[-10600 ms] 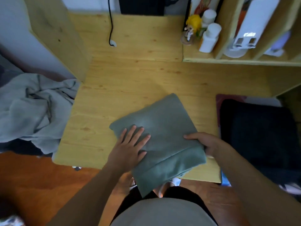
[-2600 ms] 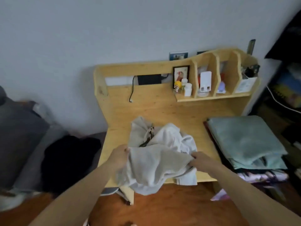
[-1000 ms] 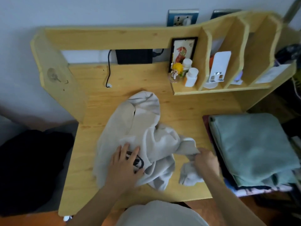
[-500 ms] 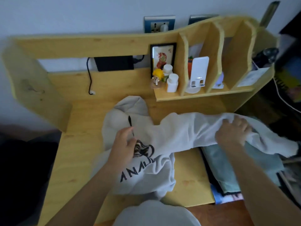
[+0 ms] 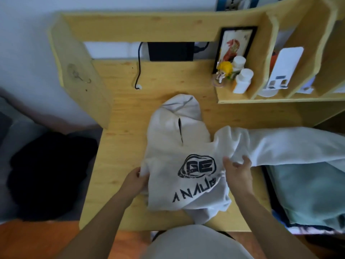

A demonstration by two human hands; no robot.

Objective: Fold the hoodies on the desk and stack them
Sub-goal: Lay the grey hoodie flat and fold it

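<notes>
A white hoodie (image 5: 168, 146) with a black printed logo lies front up on the wooden desk (image 5: 127, 146), its hood pointing away from me. One sleeve stretches to the right over the folded green hoodie (image 5: 308, 193), which sits on a stack beside the desk. My left hand (image 5: 135, 179) grips the hoodie's left edge. My right hand (image 5: 236, 170) holds the cloth at the base of the stretched sleeve, fingers curled into it.
A shelf unit (image 5: 280, 53) at the desk's back right holds a framed picture (image 5: 234, 45), white bottles (image 5: 242, 81) and a small figurine (image 5: 223, 73). A black cable (image 5: 138, 71) hangs at the back. Dark clothing (image 5: 48, 174) lies left of the desk.
My right hand came back from the sleeve's far end to the shoulder. My left hand moved from the chest to the hoodie's left edge. The logo now lies flatter.
</notes>
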